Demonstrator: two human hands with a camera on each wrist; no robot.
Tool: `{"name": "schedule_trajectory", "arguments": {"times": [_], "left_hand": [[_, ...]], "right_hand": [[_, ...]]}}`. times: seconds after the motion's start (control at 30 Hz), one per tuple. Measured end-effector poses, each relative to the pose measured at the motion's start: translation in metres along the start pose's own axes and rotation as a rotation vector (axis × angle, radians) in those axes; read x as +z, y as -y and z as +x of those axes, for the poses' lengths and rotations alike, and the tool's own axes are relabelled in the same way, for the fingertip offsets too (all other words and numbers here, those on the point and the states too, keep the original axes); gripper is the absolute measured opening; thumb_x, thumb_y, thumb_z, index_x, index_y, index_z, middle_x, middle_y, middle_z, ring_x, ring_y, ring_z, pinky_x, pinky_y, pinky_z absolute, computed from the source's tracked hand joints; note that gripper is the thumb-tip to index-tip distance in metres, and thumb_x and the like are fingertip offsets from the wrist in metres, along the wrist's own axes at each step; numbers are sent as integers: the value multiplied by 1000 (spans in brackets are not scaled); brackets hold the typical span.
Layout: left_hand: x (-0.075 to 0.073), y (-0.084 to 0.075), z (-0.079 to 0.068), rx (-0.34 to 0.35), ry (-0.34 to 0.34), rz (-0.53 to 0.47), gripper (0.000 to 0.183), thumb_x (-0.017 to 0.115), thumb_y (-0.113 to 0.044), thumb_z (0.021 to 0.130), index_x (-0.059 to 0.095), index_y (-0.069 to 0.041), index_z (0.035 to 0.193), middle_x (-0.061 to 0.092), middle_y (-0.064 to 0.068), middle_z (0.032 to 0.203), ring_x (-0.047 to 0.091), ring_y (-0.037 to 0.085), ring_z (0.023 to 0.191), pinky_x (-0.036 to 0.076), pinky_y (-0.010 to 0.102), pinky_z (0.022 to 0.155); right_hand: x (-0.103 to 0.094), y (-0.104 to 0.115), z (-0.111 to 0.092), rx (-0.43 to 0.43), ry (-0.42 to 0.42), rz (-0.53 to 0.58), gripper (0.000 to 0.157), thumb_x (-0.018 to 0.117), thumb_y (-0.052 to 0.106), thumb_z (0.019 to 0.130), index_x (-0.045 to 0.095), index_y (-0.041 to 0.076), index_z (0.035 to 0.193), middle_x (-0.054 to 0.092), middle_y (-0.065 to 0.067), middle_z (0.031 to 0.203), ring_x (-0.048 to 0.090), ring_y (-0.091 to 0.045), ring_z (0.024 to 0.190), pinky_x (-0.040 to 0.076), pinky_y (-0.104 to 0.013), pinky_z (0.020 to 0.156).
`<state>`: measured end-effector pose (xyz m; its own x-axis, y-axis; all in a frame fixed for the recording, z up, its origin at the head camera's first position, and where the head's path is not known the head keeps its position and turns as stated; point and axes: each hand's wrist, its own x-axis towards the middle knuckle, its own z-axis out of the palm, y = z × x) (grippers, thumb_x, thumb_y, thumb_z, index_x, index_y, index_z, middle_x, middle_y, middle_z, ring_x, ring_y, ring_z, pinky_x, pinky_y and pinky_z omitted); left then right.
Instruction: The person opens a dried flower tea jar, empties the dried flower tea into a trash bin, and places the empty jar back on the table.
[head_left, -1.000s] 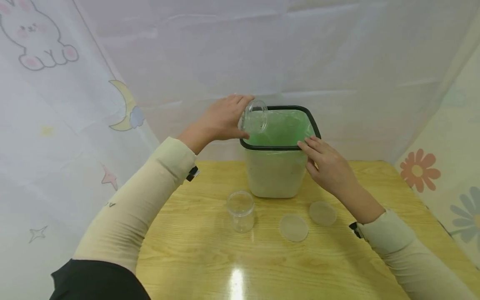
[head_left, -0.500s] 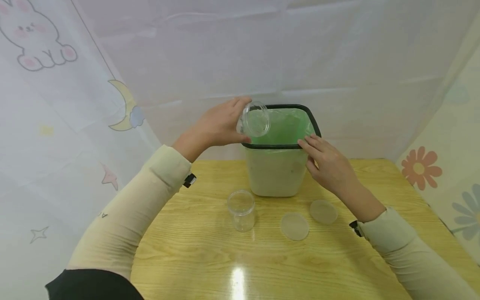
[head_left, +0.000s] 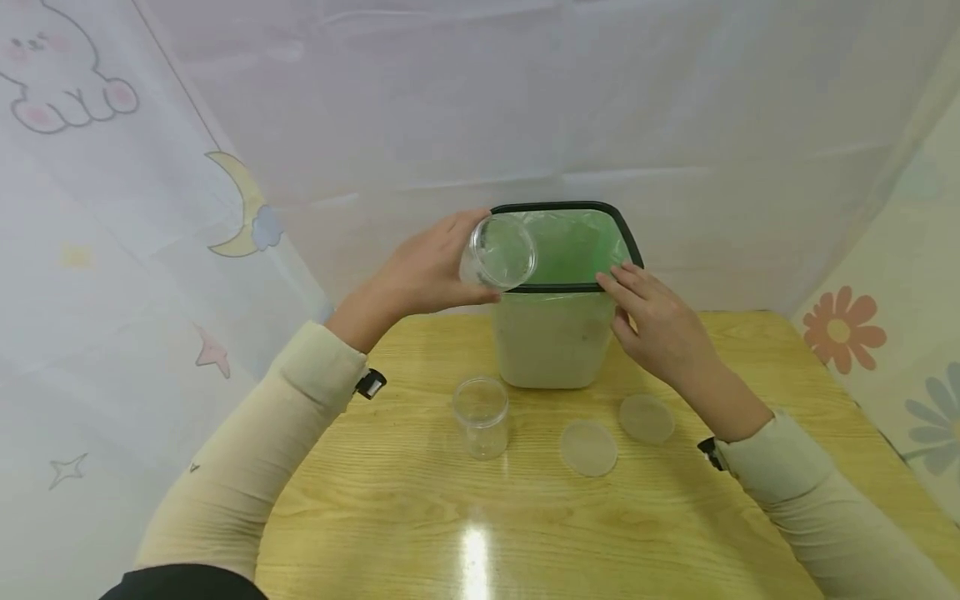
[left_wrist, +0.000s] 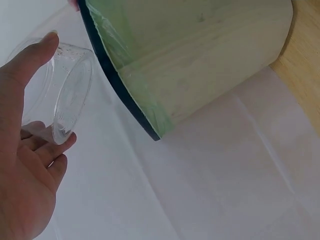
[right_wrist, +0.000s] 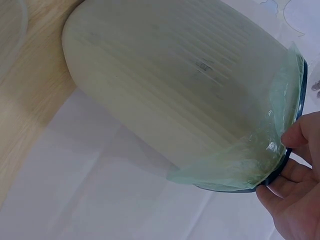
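Note:
My left hand (head_left: 420, 271) grips a clear plastic jar (head_left: 504, 252), tilted with its mouth toward the head camera. The jar is by the left side of the trash bin's (head_left: 553, 346) black rim. In the left wrist view, thumb and fingers wrap the jar (left_wrist: 72, 95), and small dark specks cling to its wall. At the bin's front right corner my right hand (head_left: 660, 329) holds the rim. The right wrist view has the thumb on the outside and the fingers over the rim, against the green bag (right_wrist: 240, 162). The bin's floor is hidden.
A second clear jar (head_left: 482, 417) stands upright and lidless on the wooden table (head_left: 390, 517), in front of the bin. Two round translucent lids, a nearer lid (head_left: 588, 448) and a farther lid (head_left: 647, 418), lie to its right. A pale cloth (head_left: 420, 100) hangs behind.
My left hand has drawn the jar slightly toward me and lower, and its mouth has turned more toward the head camera. My right hand stays on the rim.

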<state>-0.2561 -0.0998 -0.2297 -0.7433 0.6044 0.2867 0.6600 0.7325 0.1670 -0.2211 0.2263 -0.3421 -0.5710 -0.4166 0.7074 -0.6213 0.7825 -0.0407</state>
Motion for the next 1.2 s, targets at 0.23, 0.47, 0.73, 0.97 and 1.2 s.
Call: {"name": "schedule_trajectory", "arguments": {"times": [0.23, 0.47, 0.73, 0.97, 1.2], "left_hand": [[6, 4, -21, -16, -63, -77, 105, 81, -56, 79, 27, -14, 158, 42, 6, 154, 50, 25, 132, 47, 48, 104], [17, 12, -41, -44, -149, -199, 103, 86, -52, 75, 32, -17, 156, 51, 6, 143, 53, 24, 124, 49, 48, 100], [32, 23, -63, -127, -194, -301, 100, 88, -51, 73, 39, -14, 152, 54, 6, 140, 53, 22, 127, 46, 47, 104], [48, 35, -80, -198, -207, -356, 97, 87, -53, 74, 40, -16, 150, 55, 6, 142, 51, 23, 132, 44, 50, 107], [68, 45, -93, -241, -198, -390, 98, 85, -57, 75, 39, -16, 151, 54, 7, 144, 48, 26, 136, 40, 53, 110]], "right_hand": [[0, 4, -2, -10, -8, -4, 49, 62, -5, 90, 60, -1, 138, 60, -23, 138, 54, -39, 132, 48, -54, 104], [1, 6, -2, -15, -23, 0, 49, 63, -5, 89, 60, -1, 138, 60, -23, 137, 54, -40, 131, 48, -54, 104], [2, 7, -3, -24, -27, 11, 50, 64, -5, 88, 60, -1, 138, 60, -23, 137, 54, -41, 130, 48, -54, 103], [1, 7, -3, -13, -18, 14, 51, 63, -6, 88, 59, -1, 139, 60, -23, 137, 53, -40, 132, 47, -54, 104], [-1, 8, -4, 1, -19, 17, 53, 63, -9, 87, 59, 0, 139, 60, -23, 138, 53, -40, 132, 47, -55, 105]]}}
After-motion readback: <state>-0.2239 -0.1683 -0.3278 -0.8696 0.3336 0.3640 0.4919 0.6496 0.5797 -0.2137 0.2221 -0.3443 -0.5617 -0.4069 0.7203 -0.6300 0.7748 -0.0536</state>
